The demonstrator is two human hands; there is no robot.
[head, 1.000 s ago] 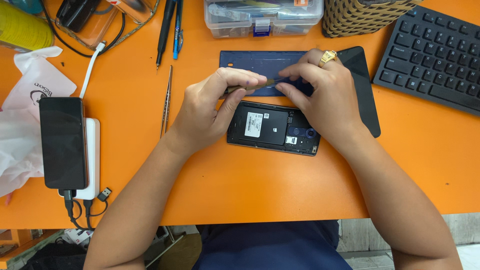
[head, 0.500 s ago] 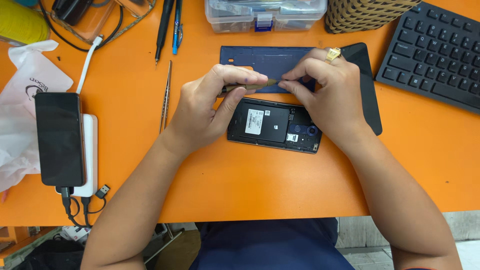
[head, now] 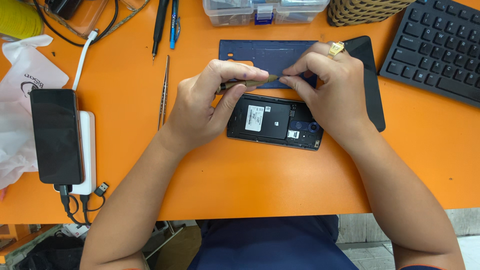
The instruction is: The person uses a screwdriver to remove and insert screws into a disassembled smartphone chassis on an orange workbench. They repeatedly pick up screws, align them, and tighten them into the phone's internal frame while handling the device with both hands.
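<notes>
While both hands meet above the opened phone (head: pixel 274 121), the left hand (head: pixel 202 107) pinches a slim brown tool (head: pixel 248 83) between thumb and forefinger, and the right hand (head: pixel 327 95), wearing a gold ring, closes its fingertips on the tool's tip. The phone lies back-up near the middle of the smooth orange tabletop (head: pixel 425 150), its matte black battery and glossy camera lens exposed. A flat blue back cover (head: pixel 265 54) lies just behind it. Thin steel tweezers (head: pixel 163 92) rest left of the hands. A black keyboard (head: pixel 440 47) occupies the far right corner; a dark phone (head: pixel 56 135) sits on a white power bank by the left edge.
</notes>
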